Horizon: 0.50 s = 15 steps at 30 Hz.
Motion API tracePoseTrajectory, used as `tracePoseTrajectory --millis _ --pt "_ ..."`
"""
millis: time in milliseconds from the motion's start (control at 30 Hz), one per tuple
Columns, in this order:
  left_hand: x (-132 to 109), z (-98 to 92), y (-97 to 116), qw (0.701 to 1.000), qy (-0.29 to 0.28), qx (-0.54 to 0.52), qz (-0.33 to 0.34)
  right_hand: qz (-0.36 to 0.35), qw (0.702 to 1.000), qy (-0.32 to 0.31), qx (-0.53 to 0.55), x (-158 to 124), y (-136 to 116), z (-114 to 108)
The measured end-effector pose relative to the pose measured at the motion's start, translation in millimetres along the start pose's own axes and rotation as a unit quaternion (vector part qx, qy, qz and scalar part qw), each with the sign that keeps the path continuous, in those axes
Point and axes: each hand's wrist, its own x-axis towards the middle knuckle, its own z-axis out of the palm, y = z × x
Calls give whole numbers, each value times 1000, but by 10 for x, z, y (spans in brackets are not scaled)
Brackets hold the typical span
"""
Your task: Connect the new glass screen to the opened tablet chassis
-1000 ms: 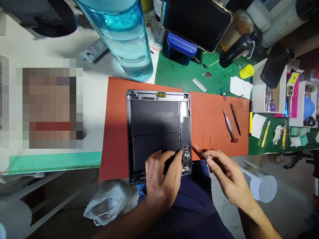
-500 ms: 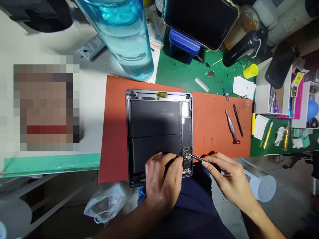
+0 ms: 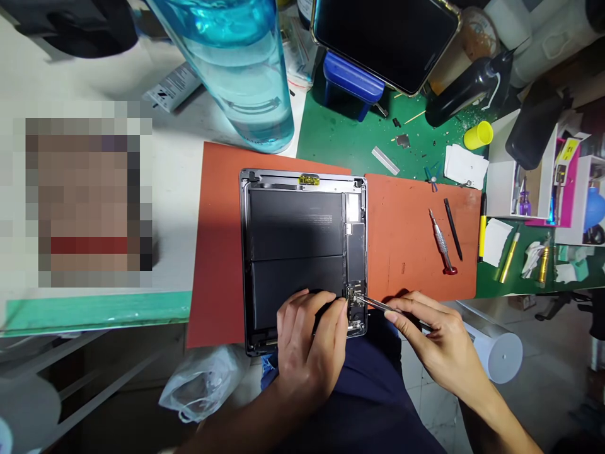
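Observation:
An opened tablet lies on the orange mat, its black battery cells and a strip of circuit board exposed. My left hand rests over the tablet's lower part. Its fingers are curled, with thumb and index tips together at the board's left edge; what they pinch, if anything, is hidden. From the right, my right hand grips slim metal tweezers whose tips reach the small parts at the board's lower end. Whether the tips hold a part is too small to tell.
Right of the tablet, a red-capped screwdriver and a black stick tool lie on the orange mat. Behind stand a blue water bottle and a phone above a blue holder. A plastic bag hangs below the table.
The tweezer tips have shifted slightly down and right over the board. My left hand keeps its place on the tablet. The whole view has moved a little.

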Motion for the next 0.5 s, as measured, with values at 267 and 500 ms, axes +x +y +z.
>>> tracePoseTrajectory --millis 267,500 --pt "-1 -4 -7 1000 3 -1 6 12 1000 -10 18 34 -45 42" --pt "-20 -4 -28 1000 2 -17 20 39 999 -16 29 66 -106 85"
